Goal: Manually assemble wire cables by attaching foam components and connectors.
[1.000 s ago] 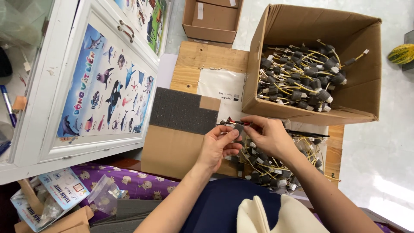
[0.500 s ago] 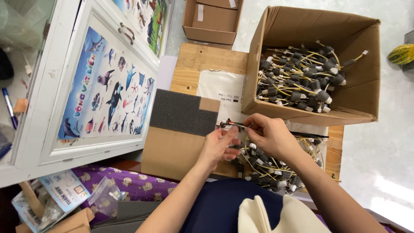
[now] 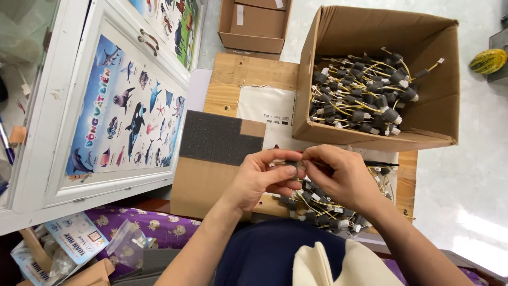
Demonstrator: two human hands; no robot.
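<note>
A small dark cylindrical part with thin yellow wire leads (image 3: pixel 292 165) sits pinched between both hands, held up just above the wooden board (image 3: pixel 248 71) at chest height, likely so the eyes can follow fine finger work. The left hand (image 3: pixel 263 177) closes thumb and fingertips narrowly around the part's near end; the right hand (image 3: pixel 338 175) curls tight over its far end, the fingers covering most of it, so what exactly they do there cannot be told.

Directly below the hands lies a loose heap of the same dark, yellow-wired parts (image 3: pixel 328 209), too many and too tangled to count, lying close for easy picking. Beyond them, one large open cardboard box (image 3: pixel 370 140) tilts toward the person and holds a second, bigger pile of such parts (image 3: pixel 362 95). One dark grey foam pad (image 3: pixel 219 139) rests on a flat brown cardboard sheet (image 3: pixel 203 182), left of the hands. A second, smaller cardboard box (image 3: pixel 254 24) stands farther off. One white cabinet door carries a blue sea-animal poster (image 3: pixel 129 108).
</note>
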